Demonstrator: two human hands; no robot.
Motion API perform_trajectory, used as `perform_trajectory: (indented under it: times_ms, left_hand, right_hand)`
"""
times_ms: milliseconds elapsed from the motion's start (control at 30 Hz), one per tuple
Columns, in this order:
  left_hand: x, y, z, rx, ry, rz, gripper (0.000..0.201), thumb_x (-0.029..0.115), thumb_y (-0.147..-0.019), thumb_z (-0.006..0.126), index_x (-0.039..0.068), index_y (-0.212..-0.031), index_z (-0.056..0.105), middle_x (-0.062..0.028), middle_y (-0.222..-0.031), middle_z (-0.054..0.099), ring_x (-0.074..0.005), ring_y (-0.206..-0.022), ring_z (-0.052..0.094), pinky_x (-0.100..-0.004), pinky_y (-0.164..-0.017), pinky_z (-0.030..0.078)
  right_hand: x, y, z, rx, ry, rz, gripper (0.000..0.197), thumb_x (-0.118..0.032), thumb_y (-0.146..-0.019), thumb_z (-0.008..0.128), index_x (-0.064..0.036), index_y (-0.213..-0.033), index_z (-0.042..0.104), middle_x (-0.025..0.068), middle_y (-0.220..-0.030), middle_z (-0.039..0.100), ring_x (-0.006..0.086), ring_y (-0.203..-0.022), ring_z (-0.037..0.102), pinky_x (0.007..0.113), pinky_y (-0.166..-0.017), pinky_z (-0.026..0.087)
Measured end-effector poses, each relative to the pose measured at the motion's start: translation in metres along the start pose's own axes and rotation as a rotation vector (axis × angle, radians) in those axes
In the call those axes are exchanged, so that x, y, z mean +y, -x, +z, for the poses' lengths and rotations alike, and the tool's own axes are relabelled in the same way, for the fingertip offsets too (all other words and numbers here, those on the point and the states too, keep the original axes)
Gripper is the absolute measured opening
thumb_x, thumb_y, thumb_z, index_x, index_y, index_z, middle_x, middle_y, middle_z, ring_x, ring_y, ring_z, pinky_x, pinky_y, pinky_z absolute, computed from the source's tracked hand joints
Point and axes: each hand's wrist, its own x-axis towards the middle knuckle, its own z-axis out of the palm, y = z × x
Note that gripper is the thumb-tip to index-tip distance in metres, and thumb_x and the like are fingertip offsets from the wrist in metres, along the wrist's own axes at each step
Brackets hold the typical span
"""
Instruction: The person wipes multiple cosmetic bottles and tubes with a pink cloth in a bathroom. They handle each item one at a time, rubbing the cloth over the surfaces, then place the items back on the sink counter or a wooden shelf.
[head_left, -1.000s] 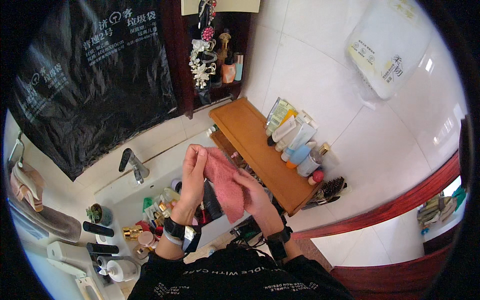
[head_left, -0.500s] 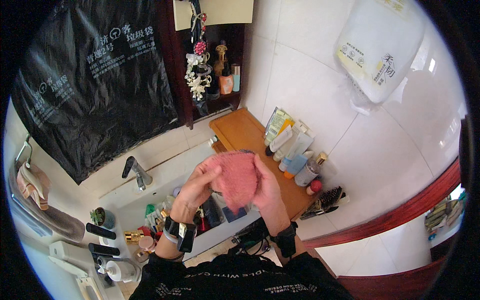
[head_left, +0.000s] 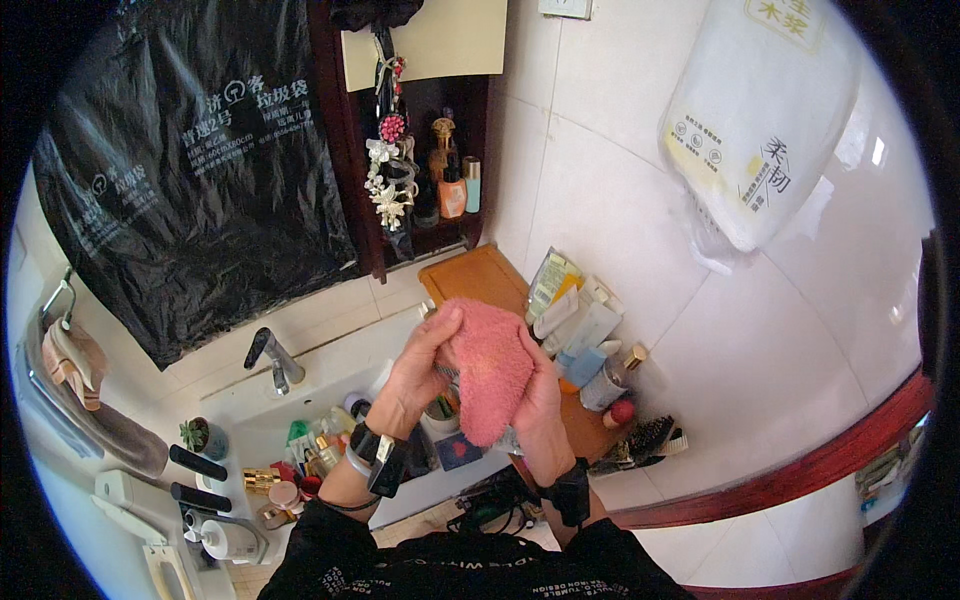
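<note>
Both hands hold a fluffy pink cloth (head_left: 490, 365) in front of my chest, over the wooden board's near edge and the sink. My left hand (head_left: 412, 372) grips its left side, thumb on top near the upper corner. On the other side my right hand (head_left: 541, 400) is closed round the cloth, fingers mostly hidden behind it. The cloth is bunched, with a rounded flap drooping at the bottom. A greyish patch peeks out beneath it; I cannot tell whether that is its underside or a separate thing.
Bottles and tubes crowd the white sink (head_left: 345, 385) below a faucet (head_left: 275, 360). Tubes, bottles and a hairbrush (head_left: 648, 440) line the right wall on the wooden board (head_left: 475, 275). An open cabinet (head_left: 430, 225) stands ahead; a tissue pack (head_left: 755, 120) hangs at right.
The cloth has gone from a blurred, flatter square to a bunched shape with its flap drooping lower. Both hands have shifted slightly right, still on the cloth. The whole view has tilted a little.
</note>
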Motion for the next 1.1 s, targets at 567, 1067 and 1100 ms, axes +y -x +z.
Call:
perform_trajectory:
  times_ms: [567,1067,1100]
  left_hand:
    - [0.013,-0.148,-0.05,0.437,-0.962,0.624,0.054,0.005,-0.087,0.061,0.008,-0.136,0.04,-0.016,-0.143,0.025,-0.0161,-0.101,0.054,-0.0279,-0.083,0.049]
    - [0.019,-0.195,-0.06,0.54,-0.864,0.543,0.067,0.001,-0.093,0.05,0.008,-0.148,0.012,-0.0122,-0.082,0.064,-0.0172,-0.065,0.066,-0.0311,-0.055,0.056]
    - [0.019,-0.195,-0.06,0.559,-0.878,0.528,0.066,0.001,-0.093,0.05,0.008,-0.148,0.014,-0.0116,-0.081,0.063,-0.0169,-0.064,0.066,-0.0311,-0.055,0.056]
  right_hand:
    - [-0.015,-0.023,-0.042,0.115,-0.087,-0.013,0.029,-0.022,-0.092,0.055,-0.0035,-0.114,0.055,0.013,-0.111,0.062,0.0296,-0.104,0.059,0.044,-0.094,0.047]
    - [-0.01,-0.022,-0.04,0.131,-0.04,-0.026,0.034,-0.024,-0.091,0.057,-0.0018,-0.117,0.053,0.014,-0.114,0.06,0.0302,-0.107,0.058,0.043,-0.098,0.045]
    - [-0.01,-0.021,-0.04,0.128,-0.06,-0.012,0.032,-0.023,-0.092,0.056,-0.0021,-0.116,0.052,0.0141,-0.114,0.06,0.0301,-0.107,0.058,0.043,-0.097,0.045]
